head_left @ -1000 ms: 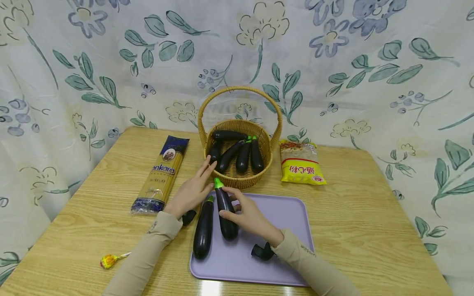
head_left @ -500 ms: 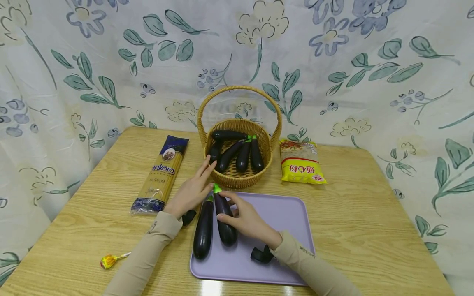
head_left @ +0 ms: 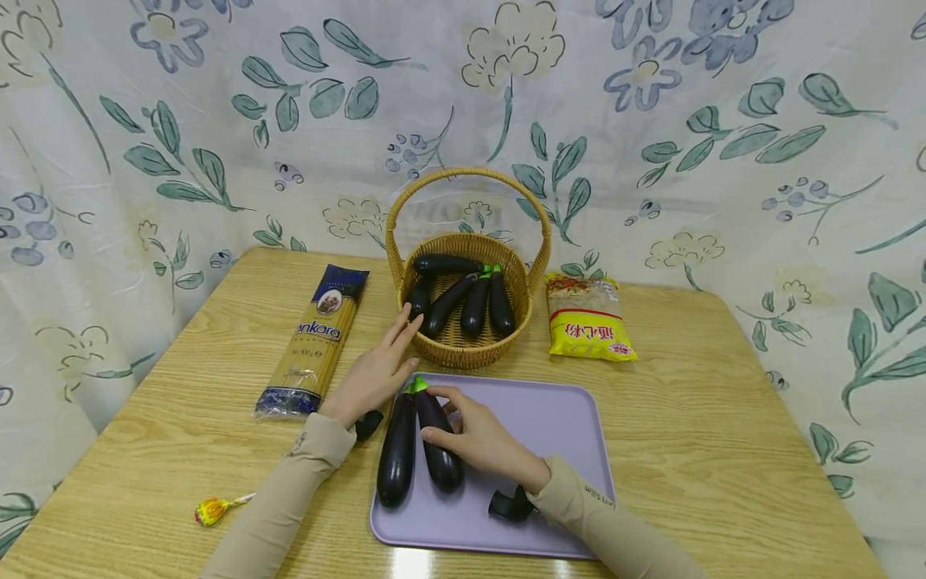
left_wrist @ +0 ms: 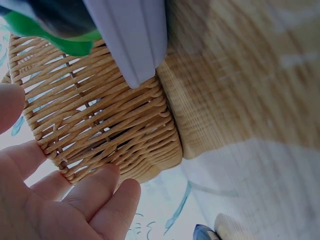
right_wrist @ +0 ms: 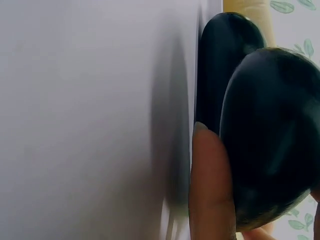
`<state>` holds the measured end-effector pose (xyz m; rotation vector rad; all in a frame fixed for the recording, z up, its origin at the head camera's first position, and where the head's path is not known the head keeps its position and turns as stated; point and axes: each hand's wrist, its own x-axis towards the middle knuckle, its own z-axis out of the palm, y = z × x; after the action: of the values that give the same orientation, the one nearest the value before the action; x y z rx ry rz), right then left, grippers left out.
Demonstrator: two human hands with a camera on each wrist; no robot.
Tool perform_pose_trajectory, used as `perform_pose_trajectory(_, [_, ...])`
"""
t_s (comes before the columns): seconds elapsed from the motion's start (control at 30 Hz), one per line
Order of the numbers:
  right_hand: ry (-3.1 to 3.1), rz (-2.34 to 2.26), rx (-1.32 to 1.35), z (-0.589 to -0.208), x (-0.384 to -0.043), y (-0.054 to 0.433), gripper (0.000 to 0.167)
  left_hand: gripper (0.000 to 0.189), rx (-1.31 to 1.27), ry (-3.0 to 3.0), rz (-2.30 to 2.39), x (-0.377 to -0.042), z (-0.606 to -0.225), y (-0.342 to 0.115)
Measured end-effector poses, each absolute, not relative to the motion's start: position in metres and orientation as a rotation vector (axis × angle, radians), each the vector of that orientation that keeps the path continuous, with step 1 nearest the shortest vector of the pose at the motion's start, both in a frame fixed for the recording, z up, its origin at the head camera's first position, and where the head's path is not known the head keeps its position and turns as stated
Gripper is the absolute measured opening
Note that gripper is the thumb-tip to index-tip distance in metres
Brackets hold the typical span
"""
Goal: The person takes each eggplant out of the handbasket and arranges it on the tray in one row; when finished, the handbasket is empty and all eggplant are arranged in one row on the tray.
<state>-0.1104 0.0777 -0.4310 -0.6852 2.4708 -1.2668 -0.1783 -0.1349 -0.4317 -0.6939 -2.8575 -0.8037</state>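
Your right hand [head_left: 481,430] grasps an eggplant [head_left: 440,454] over the tray [head_left: 538,410], close beside a second eggplant [head_left: 396,458] lying in it; I can't tell whether yours touches the tray. Your left hand [head_left: 370,379], fingers extended and gripping nothing, touches the basket [head_left: 463,355], which contains five more eggplants [head_left: 473,312].

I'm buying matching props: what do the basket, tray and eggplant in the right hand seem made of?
Basket: wicker or rattan, low sheen, judging by the woven strands and gaps; plastic imitation is possible.
Tray: probably plastic, satin-smooth, with even lilac colour and a raised rim.
Eggplant: glossy with bright highlights; its vivid green cap hints at plastic or foam, but it could be real.
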Motion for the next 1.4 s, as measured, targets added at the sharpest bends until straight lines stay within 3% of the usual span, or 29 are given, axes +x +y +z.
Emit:
perform_pose_trajectory(0.6, [2.236, -1.401, -0.558, -0.432, -0.107, 0.073, 0.058, 0.066, -0.701, -2.858, -0.822, -0.179, -0.433, -0.136])
perform_pose_trajectory(1.4, [2.446, -1.309, -0.605, -0.416, -0.116, 0.084, 0.053, 0.066, -0.674, -2.893, -0.828, -0.179, -0.432, -0.136])
